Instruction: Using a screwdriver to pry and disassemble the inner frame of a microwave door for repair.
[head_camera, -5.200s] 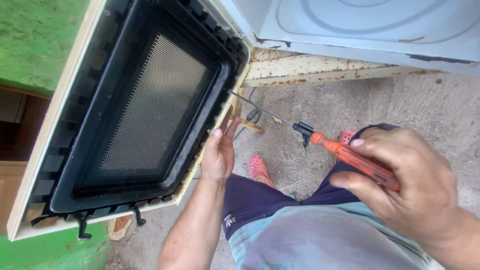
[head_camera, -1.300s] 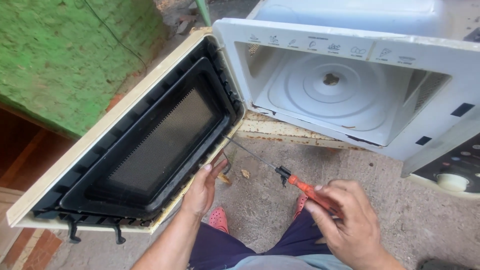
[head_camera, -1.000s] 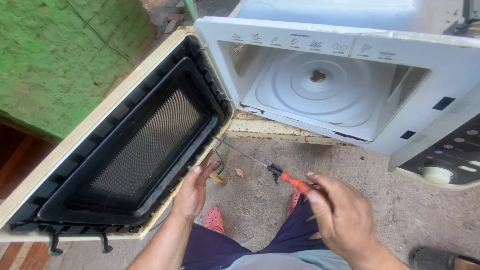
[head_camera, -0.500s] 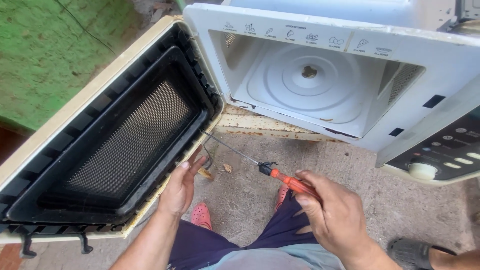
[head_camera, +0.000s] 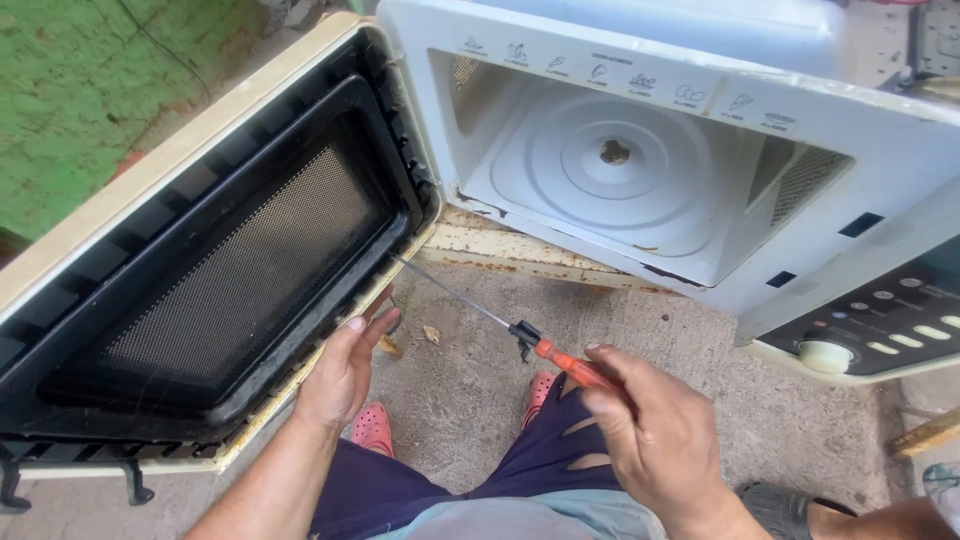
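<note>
A white microwave oven (head_camera: 700, 90) lies tipped on its back on the concrete, its cavity facing up. Its door (head_camera: 210, 270), cream-edged with a black inner frame and a mesh window, hangs open to the left. My left hand (head_camera: 340, 365) grips the door's lower edge near the hinge corner. My right hand (head_camera: 650, 440) holds a screwdriver (head_camera: 560, 362) with an orange handle. Its long metal shaft runs up and left, and the tip touches the door's inner frame close to the hinge corner.
The microwave's control panel with a white knob (head_camera: 825, 355) sits at the right. A green wall (head_camera: 90, 90) stands at the left. Concrete floor (head_camera: 470, 390) lies below, with my feet in pink sandals (head_camera: 375, 430). A wooden stick (head_camera: 925, 435) lies at the far right.
The view has swung right and pulled back, showing the oven cavity and the control panel. Both hands keep their hold, and the screwdriver tip stays by the hinge corner.
</note>
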